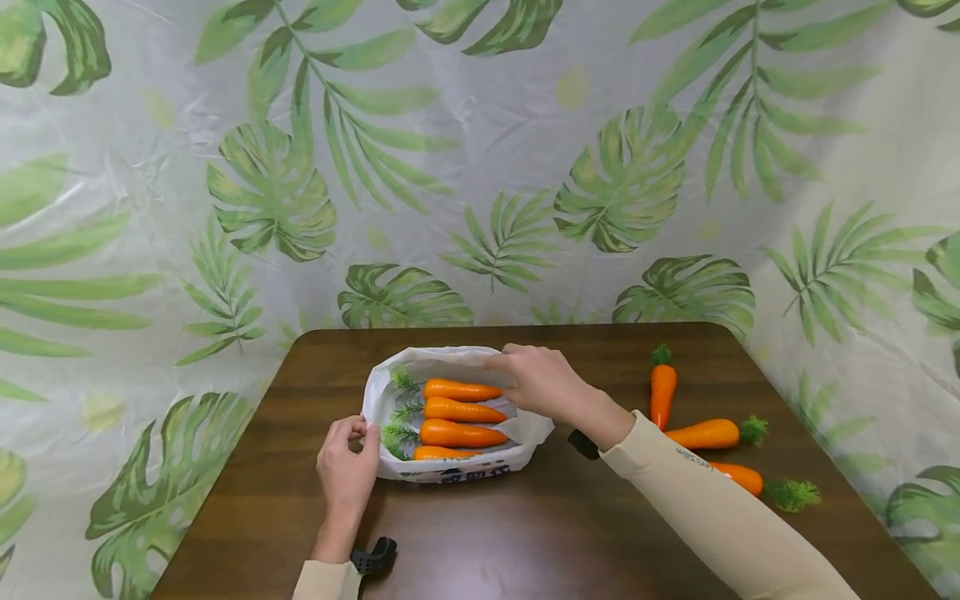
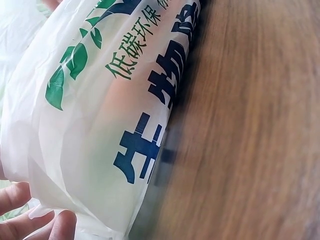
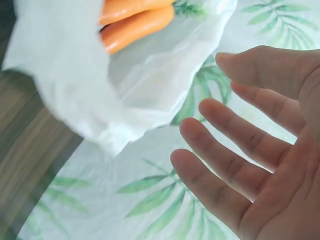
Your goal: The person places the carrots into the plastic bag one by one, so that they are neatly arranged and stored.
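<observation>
White plastic bag (image 1: 487, 461) lay mouth-up on the brown wood-grain table (image 1: 540, 533), near its middle; blue and green characters and green leaves were printed on its outer wall. Clock directions taken about the bag in the head view, 12 pointing to the far edge. Inside: four orange carrots (image 1: 461, 411) in a stacked row, leafy tops toward 9, tips toward 3; the nearest was partly hidden by the front rim. Left hand (image 1: 348, 462), between 8 and 9, pinched the bag's edge between thumb and fingers. Right hand (image 1: 551, 383), between 2 and 3, reached over the rim; right wrist view showed its fingers spread and slightly bent, thumb tip just beside the plastic, contact unclear. Dark wristbands (image 1: 375, 557) were noted at both wrists, below beige sleeves (image 1: 697, 492). At 3 to 4, well apart from the bag, three loose carrots (image 1: 705, 434) lay fanned, tops toward 12, 3 and 4; the right sleeve covered part of the nearest. Beyond: pale sheet (image 1: 510, 125) with green leaf print.
</observation>
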A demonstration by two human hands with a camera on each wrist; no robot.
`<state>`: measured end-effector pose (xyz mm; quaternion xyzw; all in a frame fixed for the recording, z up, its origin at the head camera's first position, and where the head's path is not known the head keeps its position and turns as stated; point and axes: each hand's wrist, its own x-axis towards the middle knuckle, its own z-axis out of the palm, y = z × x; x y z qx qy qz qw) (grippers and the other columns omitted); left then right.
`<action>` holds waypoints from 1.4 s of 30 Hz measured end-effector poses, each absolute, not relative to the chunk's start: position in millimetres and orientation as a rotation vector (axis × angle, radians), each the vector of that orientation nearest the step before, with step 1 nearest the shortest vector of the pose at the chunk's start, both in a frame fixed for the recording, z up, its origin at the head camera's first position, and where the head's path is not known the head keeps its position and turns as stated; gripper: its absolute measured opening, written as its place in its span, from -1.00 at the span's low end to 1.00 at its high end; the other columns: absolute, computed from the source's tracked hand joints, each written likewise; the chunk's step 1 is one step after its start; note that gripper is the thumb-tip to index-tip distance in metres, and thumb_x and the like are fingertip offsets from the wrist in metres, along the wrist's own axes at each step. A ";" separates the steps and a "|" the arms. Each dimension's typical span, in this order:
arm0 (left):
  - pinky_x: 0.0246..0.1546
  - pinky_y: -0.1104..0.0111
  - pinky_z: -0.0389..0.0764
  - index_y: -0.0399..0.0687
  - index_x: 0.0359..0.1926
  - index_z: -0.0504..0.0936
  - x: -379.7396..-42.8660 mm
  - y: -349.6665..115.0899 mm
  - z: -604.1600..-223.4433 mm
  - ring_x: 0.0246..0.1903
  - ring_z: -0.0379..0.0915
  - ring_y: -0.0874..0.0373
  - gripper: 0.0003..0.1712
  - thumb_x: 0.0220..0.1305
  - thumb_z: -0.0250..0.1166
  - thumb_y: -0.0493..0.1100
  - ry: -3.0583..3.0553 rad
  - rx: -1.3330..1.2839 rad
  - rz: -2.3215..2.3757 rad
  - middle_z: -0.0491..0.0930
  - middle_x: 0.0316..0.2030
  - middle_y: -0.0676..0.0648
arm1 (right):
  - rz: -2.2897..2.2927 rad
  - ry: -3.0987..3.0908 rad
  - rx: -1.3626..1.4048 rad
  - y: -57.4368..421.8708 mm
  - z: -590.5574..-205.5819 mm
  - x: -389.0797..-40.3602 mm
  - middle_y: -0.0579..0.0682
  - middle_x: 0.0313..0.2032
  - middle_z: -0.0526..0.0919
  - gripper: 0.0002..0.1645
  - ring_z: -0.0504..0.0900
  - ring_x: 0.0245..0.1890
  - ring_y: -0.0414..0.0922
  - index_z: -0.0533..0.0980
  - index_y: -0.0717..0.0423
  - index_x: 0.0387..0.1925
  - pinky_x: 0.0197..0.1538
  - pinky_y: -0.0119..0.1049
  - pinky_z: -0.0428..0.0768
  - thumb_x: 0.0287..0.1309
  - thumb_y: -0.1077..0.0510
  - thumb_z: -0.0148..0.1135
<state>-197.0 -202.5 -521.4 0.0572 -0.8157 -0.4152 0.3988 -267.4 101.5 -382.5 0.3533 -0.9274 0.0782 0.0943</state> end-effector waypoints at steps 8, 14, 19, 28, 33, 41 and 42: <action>-0.31 0.40 0.42 -0.04 -0.48 0.59 -199.2 -201.2 -522.6 -0.30 0.61 0.14 -0.82 0.16 0.44 -0.22 -2.066 0.149 -1.053 0.68 -0.21 0.00 | 0.264 -2.777 0.946 142.9 -385.1 -266.7 -0.09 -0.14 0.64 -0.49 0.48 -0.50 -0.16 0.64 -0.15 0.11 -0.62 -0.31 0.37 0.08 0.21 0.43; -0.31 0.38 0.41 -0.04 -0.49 0.58 -199.6 -203.3 -524.1 -0.31 0.61 0.13 -0.82 0.15 0.44 -0.22 -2.062 0.148 -1.044 0.68 -0.21 0.01 | 0.258 -2.802 0.844 182.4 -399.0 -272.4 -0.09 -0.17 0.62 -0.47 0.44 -0.56 -0.17 0.63 -0.13 0.11 -0.61 -0.29 0.35 0.05 0.21 0.47; -0.27 0.27 0.42 -0.06 -0.48 0.59 -199.6 -203.9 -525.1 -0.31 0.62 0.07 -0.84 0.16 0.43 -0.23 -2.069 0.141 -1.034 0.69 -0.20 -0.01 | 0.275 -2.842 0.783 214.5 -412.5 -275.7 -0.05 -0.14 0.62 -0.44 0.34 -0.66 -0.18 0.62 -0.12 0.14 -0.66 -0.30 0.25 0.06 0.24 0.45; -0.26 0.23 0.44 -0.09 -0.46 0.60 -200.0 -202.8 -527.7 -0.31 0.63 0.03 -0.86 0.18 0.41 -0.26 -2.067 0.125 -1.019 0.69 -0.22 -0.05 | 0.282 -2.918 0.716 273.1 -435.3 -290.0 0.10 -0.02 0.63 -0.41 0.41 -0.59 -0.16 0.58 -0.01 0.19 -0.63 -0.27 0.24 0.08 0.27 0.43; -0.30 0.34 0.38 -0.11 -0.45 0.61 -199.7 -202.2 -527.2 -0.31 0.64 0.04 -0.86 0.17 0.42 -0.28 -2.058 0.121 -1.018 0.69 -0.22 -0.06 | 0.282 -2.969 0.697 302.7 -442.4 -299.1 0.16 0.07 0.60 -0.39 0.56 -0.40 -0.07 0.57 0.00 0.21 -0.56 -0.24 0.34 0.08 0.29 0.42; -0.35 0.42 0.36 -0.10 -0.45 0.62 -201.1 -202.6 -528.3 -0.32 0.64 0.05 -0.87 0.16 0.43 -0.28 -2.058 0.118 -1.002 0.69 -0.23 -0.04 | 0.290 -3.008 0.683 339.4 -455.1 -317.0 0.20 0.04 0.62 -0.35 0.61 -0.18 0.11 0.59 0.04 0.17 -0.39 -0.10 0.51 -0.04 0.41 0.27; -0.34 0.41 0.36 -0.10 -0.45 0.62 -200.9 -202.5 -528.5 -0.32 0.64 0.05 -0.87 0.16 0.43 -0.28 -2.058 0.118 -1.002 0.69 -0.23 -0.05 | 0.286 -3.006 0.681 343.1 -456.7 -318.9 0.19 0.03 0.63 -0.35 0.61 -0.13 0.14 0.60 0.04 0.17 -0.35 -0.06 0.55 -0.05 0.41 0.26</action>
